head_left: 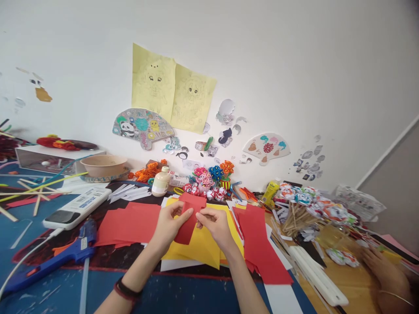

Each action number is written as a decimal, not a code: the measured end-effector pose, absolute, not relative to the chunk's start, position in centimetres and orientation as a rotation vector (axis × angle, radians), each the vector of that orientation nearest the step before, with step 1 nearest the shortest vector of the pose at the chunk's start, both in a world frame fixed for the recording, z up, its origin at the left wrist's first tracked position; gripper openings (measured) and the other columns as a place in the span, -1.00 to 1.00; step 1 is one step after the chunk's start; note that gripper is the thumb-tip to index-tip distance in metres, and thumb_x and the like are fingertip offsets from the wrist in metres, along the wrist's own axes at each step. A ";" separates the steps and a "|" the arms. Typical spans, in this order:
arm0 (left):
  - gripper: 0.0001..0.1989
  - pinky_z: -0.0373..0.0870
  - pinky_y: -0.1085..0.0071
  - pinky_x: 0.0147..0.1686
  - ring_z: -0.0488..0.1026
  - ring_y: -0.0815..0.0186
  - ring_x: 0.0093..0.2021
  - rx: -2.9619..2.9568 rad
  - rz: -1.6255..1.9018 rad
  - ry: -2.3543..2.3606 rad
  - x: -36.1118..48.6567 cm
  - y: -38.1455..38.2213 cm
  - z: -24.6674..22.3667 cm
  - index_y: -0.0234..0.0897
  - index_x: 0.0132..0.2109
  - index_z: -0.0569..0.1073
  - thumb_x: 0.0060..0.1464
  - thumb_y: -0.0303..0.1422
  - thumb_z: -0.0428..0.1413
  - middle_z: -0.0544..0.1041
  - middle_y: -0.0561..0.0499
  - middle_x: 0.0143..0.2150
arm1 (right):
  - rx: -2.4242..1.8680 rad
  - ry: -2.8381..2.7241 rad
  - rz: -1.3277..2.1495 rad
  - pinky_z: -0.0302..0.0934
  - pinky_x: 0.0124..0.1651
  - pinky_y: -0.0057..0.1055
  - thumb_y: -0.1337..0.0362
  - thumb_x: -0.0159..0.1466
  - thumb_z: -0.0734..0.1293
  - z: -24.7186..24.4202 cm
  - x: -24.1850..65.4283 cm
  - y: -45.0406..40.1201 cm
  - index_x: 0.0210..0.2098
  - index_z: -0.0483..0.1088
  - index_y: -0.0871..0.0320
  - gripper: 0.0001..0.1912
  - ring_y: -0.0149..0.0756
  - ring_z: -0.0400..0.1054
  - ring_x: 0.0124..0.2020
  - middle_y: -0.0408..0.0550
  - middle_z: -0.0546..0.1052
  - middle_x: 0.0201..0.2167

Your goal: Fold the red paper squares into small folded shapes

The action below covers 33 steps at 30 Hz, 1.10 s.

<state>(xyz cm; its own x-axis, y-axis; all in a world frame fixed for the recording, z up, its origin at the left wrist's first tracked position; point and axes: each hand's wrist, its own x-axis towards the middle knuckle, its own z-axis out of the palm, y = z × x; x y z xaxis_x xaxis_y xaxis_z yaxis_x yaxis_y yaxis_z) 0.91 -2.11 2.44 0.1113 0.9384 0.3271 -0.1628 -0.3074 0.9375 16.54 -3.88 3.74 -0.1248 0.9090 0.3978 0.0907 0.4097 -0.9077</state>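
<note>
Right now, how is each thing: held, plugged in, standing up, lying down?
Red paper: held in both hands
Left hand: pinching it
Right hand: pinching its edge
Cream bottle: upright, capped
Bowl: upright
Glue gun: lying on its side
White device: cable plugged in
Panda fan: on the wall

This is looking like a craft workshop: a glue gun (73,253) and piles of red paper (131,222) are lying on a table (144,290), handmade flowers (216,173) are standing behind, and drawings (155,83) and decorated fans (142,126) are hanging on the wall (268,65).
</note>
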 end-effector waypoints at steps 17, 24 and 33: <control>-0.75 0.26 0.48 -0.43 0.36 0.37 -0.45 1.310 1.373 0.834 0.7 -2.0 2.5 -0.32 -0.47 0.41 -0.13 -0.23 0.25 0.47 0.05 -0.48 | -0.947 -1.558 0.923 0.26 -0.40 -0.44 0.18 0.16 0.35 3.7 16.5 -4.0 -0.51 0.47 0.20 -0.77 -0.33 0.37 -0.54 -0.09 0.47 -0.61; -0.74 0.26 0.50 -0.45 0.35 0.39 -0.46 1.311 1.381 0.829 0.7 -1.9 2.5 -0.32 -0.47 0.41 -0.15 -0.23 0.27 0.45 0.08 -0.50 | -0.960 -1.547 0.924 0.27 -0.41 -0.43 0.14 0.14 0.37 3.6 16.5 -3.8 -0.53 0.47 0.18 -0.76 -0.32 0.38 -0.55 -0.10 0.47 -0.62; -0.73 0.27 0.49 -0.47 0.38 0.35 -0.45 1.335 1.355 0.834 0.8 -2.4 2.9 -0.30 -0.41 0.49 -0.12 -0.16 0.24 0.51 0.06 -0.46 | -0.977 -1.487 0.934 0.28 -0.46 -0.43 0.13 0.09 0.41 2.9 16.7 -3.4 -0.47 0.51 0.22 -0.75 -0.32 0.38 -0.59 -0.08 0.48 -0.64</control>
